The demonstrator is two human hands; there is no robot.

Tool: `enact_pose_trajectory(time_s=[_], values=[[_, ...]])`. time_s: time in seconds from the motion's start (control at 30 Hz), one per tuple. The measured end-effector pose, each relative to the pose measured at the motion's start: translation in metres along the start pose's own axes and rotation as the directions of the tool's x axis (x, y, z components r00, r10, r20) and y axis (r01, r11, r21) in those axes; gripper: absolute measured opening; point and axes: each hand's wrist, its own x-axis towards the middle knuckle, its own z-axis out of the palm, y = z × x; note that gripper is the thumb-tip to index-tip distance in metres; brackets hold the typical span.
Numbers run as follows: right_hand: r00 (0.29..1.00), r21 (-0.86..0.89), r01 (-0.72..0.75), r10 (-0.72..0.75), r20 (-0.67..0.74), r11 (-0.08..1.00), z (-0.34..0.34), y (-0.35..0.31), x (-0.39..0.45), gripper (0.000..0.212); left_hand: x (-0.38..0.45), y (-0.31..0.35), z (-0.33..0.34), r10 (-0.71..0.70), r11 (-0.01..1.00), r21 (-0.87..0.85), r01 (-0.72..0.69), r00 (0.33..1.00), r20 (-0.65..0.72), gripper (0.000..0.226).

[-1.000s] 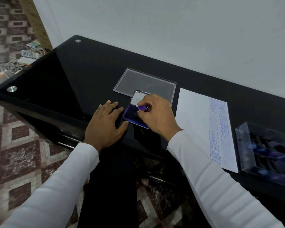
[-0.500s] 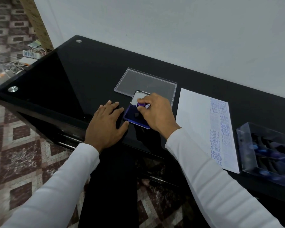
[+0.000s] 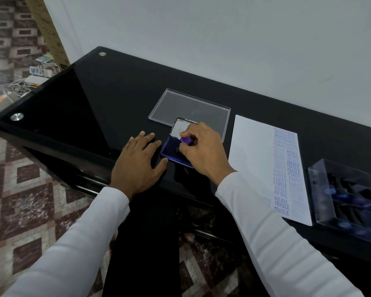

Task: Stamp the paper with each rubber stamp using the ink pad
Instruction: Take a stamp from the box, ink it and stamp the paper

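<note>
Little moved — right hand point(image 3: 201, 151) keeps stamp point(image 3: 186, 140) on ink pad point(image 3: 169, 150).

A glossy black tabletop point(image 3: 77, 108) stands against a pale wall, with round metal caps at its left corners. On it lie a clear plastic lid point(image 3: 186, 106), an open blue ink pad point(image 3: 171, 150) just in front of the lid, a white paper point(image 3: 253, 155) with rows of blue stamped words along its right side, and a clear box point(image 3: 321, 189) of stamps at the right. The left hand point(image 3: 137, 161) rests flat on the surface beside the pad.
</note>
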Motion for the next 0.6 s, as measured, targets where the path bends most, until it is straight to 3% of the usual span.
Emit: enact_pose_trajectory(time_s=[0.3, 0.6], values=[[1.000, -0.030, -0.009, 0.009, 0.019, 1.000, 0.0033, 0.0025, 0.0038, 0.030, 0.0003, 0.0011, -0.0015, -0.002, 1.000, 0.006, 0.002, 1.000, 0.008, 0.063], [1.000, 0.025, -0.004, 0.004, -0.006, 1.000, -0.0011, 0.0031, -0.0006, 0.024, -0.0012, 0.0032, -0.0035, 0.000, 1.000, -0.013, 0.000, 1.000, 0.004, 0.062]])
